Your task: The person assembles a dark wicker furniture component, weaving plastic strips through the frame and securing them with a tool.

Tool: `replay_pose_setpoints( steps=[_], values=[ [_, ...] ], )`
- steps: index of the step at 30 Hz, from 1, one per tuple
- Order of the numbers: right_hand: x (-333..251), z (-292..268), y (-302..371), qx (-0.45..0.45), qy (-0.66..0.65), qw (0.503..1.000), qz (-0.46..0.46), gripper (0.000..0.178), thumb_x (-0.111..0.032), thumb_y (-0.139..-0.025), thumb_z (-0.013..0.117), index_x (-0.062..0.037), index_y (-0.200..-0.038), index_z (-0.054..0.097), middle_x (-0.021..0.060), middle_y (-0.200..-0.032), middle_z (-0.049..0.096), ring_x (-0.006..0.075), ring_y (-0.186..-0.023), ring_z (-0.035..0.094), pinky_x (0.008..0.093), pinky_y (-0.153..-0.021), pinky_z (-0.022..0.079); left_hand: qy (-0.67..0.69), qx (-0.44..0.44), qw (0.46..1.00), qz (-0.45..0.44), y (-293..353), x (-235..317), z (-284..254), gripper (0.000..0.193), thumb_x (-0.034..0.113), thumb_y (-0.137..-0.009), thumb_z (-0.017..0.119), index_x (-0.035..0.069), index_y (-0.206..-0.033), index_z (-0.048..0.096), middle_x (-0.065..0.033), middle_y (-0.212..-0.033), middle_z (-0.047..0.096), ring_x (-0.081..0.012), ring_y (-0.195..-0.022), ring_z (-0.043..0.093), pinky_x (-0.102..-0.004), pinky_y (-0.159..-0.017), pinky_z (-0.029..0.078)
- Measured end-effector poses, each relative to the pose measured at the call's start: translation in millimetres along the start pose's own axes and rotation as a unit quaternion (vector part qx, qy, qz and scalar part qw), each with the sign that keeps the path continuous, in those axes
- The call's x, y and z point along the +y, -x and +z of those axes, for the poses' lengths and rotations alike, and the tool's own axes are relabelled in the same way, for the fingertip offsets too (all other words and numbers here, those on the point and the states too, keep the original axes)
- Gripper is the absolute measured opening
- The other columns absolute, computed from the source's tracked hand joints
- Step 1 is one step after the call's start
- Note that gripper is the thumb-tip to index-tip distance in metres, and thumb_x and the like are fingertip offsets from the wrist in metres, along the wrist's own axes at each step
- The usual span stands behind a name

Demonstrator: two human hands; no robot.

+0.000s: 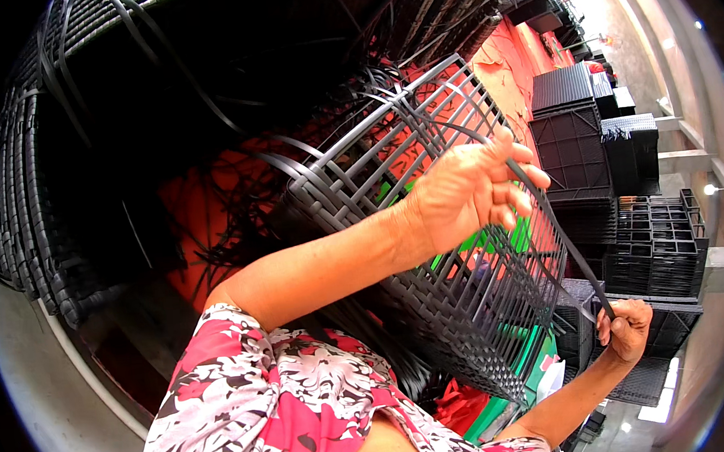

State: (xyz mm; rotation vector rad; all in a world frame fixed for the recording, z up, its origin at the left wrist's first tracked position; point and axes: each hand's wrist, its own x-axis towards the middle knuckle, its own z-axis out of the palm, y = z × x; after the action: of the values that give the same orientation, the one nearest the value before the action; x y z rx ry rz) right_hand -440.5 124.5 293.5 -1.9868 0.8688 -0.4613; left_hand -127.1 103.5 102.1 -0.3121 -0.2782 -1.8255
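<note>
A black furniture frame stands tilted in front of me, partly covered with woven black strips. Its upper part shows bare, parallel bars with gaps between them. Across the frame, my left hand has a long flat black plastic strip between thumb and forefinger, the other fingers loosely curled. The same strip runs on to my right hand, closed around it farther right. Between the hands the strip is stretched nearly straight. Several loose strips hang over the frame's upper edge.
A large dark woven piece fills the left side. Tangled strip ends lie on an orange-red sheet below. Stacked black woven pieces and bare black frames stand at the right. A red bundle lies near my body.
</note>
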Motion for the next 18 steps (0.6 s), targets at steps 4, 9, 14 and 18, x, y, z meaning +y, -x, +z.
replay_pose_setpoints(
  steps=[4,9,14,18],
  values=[
    [25.3,-33.1,33.9,0.066,-0.015,0.995,0.070,0.026,-0.016,-0.080,0.067,-0.0019,-0.103,0.066,0.0133,-0.062,0.060,0.0149,-0.045,0.053,0.0251,-0.044,0.042,-0.033,-0.045,0.993,0.106,-6.6,31.4,0.5,0.036,0.035,-0.096,0.042,0.003,-0.105,0.056,-0.0181,-0.099,0.063,-0.0188,-0.074,0.063,-0.0276,-0.058,0.053],
    [50.6,-27.2,-1.2,0.154,0.196,0.949,0.193,0.024,-0.015,-0.086,0.060,0.0029,-0.102,0.064,0.0093,-0.085,0.064,0.0158,-0.074,0.061,0.0255,-0.072,0.046,-0.170,0.077,0.977,0.102,-14.2,9.0,24.2,0.026,0.024,-0.095,0.048,0.000,-0.094,0.056,-0.0165,-0.091,0.064,-0.0192,-0.067,0.066,-0.0260,-0.052,0.054],
    [6.7,43.2,-114.3,0.266,0.190,0.942,0.078,0.027,-0.016,-0.092,0.053,0.0034,-0.109,0.062,0.0118,-0.103,0.065,0.0170,-0.093,0.061,0.0287,-0.087,0.045,-0.137,0.136,0.979,0.068,-19.4,-37.8,19.6,0.034,0.033,-0.092,0.054,0.001,-0.105,0.058,-0.0082,-0.092,0.060,-0.0133,-0.061,0.062,-0.0223,-0.046,0.050],
    [-14.6,112.4,-176.7,0.175,0.163,0.970,0.044,0.025,-0.015,-0.091,0.055,0.0012,-0.108,0.063,0.0099,-0.096,0.066,0.0116,-0.088,0.060,0.0237,-0.077,0.047,-0.166,0.138,0.975,0.056,-17.6,-53.6,24.9,0.036,0.035,-0.092,0.053,0.002,-0.103,0.059,-0.0056,-0.075,0.059,-0.0113,-0.058,0.060,-0.0209,-0.042,0.046]
  ],
)
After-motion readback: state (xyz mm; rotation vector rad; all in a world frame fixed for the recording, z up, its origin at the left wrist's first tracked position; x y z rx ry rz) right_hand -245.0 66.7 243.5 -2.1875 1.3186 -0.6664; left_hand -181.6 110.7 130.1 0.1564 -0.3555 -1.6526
